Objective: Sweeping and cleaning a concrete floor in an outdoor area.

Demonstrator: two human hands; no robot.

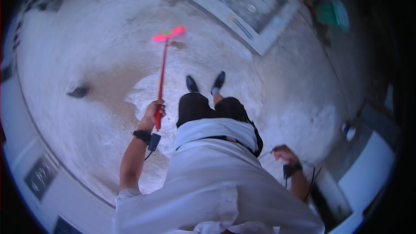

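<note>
My left hand is closed around the lower part of a long red handle. At its far end is a narrow bright pink crosswise head with a green patch, resting on or just above the floor. Blur hides whether this long-handled tool is a broom or a squeegee. A small brown patch lies right beside the head. My right hand hangs at my right side with loosely bent fingers and nothing visible in it. Both wrists wear black bands with small cables.
A raised concrete frame with a dark sunken middle stands ahead to the right; a slim blue-grey tool lies on its rim. Beyond is a green container. A small dark shape with a red tip is on the floor at left. White panels stand at right.
</note>
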